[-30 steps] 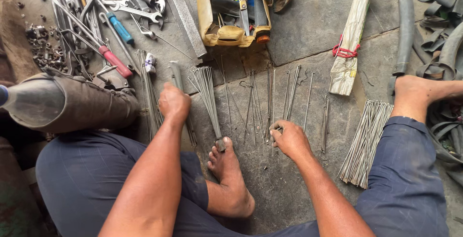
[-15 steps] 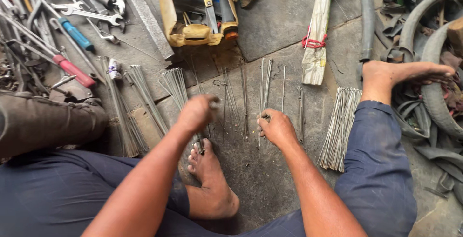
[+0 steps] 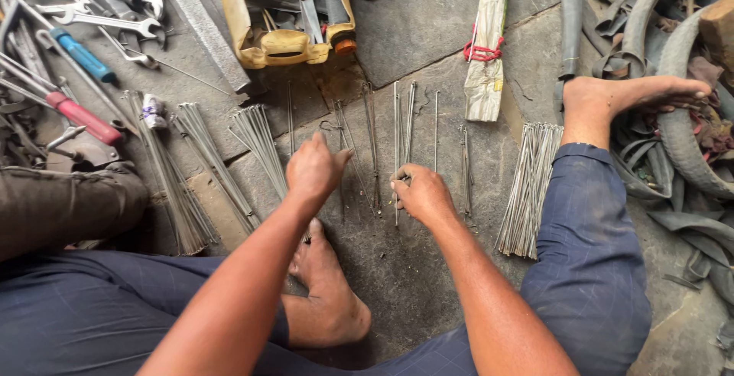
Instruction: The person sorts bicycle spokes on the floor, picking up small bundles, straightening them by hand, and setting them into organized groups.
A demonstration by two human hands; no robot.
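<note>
Head view: left hand (image 3: 315,171) hovering over loose spokes (image 3: 372,146) on stone floor (image 3: 428,24), fingers relaxed and unclenched, right hand (image 3: 422,195) pinching spoke (image 3: 396,154) at its lower end, spoke bundle (image 3: 529,188) beside right leg, yellow tool tray (image 3: 252,35) beyond.

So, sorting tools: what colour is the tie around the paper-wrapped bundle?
Red tie, on the paper-wrapped bundle; head view.
</note>
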